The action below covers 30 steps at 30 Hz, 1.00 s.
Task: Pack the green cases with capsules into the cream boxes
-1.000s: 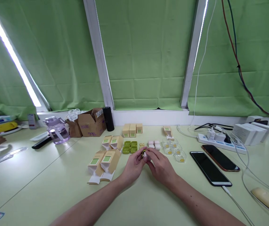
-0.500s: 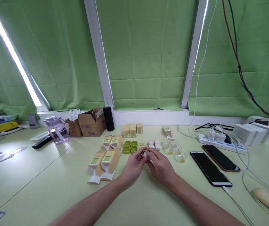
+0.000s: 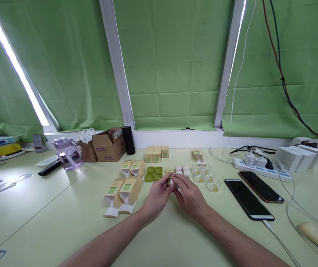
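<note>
My left hand and my right hand meet at the middle of the pale green table, fingers pinched together on a small green and white piece. Just beyond the fingertips lie several green cases, white blocks and clear plastic shells. To the left of my left hand lie open tan cartons. More closed tan cartons stand further back.
Two phones and a white power strip with cables lie at the right. A cardboard box, a black cylinder and a purple jug stand at the back left. Green blinds hang behind.
Both hands stay pinched on the small piece with barely any shift. Another person's hand at the far left edge has gone from view.
</note>
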Tool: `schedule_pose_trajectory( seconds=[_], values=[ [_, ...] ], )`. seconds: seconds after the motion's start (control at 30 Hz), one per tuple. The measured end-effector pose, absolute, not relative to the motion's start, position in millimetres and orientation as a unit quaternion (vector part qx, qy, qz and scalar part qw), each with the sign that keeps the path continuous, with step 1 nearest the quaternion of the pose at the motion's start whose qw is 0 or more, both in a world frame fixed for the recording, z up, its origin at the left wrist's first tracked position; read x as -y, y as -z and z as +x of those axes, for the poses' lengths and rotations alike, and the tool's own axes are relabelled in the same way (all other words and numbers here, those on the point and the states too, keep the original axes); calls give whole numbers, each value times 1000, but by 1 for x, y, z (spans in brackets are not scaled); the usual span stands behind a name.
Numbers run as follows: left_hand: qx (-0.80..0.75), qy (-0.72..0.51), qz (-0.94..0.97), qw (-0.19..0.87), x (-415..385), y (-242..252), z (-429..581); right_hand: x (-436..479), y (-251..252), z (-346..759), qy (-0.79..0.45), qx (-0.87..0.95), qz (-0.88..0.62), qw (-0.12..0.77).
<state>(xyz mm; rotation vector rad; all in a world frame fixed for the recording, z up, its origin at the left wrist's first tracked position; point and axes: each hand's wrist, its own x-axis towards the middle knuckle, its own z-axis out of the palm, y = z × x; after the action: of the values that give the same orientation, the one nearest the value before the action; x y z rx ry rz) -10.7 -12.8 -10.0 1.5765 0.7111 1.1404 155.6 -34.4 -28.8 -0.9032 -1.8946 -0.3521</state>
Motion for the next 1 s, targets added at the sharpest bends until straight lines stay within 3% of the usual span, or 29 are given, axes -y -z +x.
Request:
schedule_pose_trajectory(
  seconds=[0.3,0.6,0.77,1.0],
  values=[
    [-283,-478,606,569,14,6,-11,35,30,159,45,777,-385,496],
    [-276,-472,594,590,11,7,-11,33,32,161,21,760,-401,511],
    [-284,-468,609,574,13,2,-14,36,29,160,-30,738,-411,534],
    [-343,-482,668,451,9,0,-24,31,25,161,-230,637,-414,608]
  ],
)
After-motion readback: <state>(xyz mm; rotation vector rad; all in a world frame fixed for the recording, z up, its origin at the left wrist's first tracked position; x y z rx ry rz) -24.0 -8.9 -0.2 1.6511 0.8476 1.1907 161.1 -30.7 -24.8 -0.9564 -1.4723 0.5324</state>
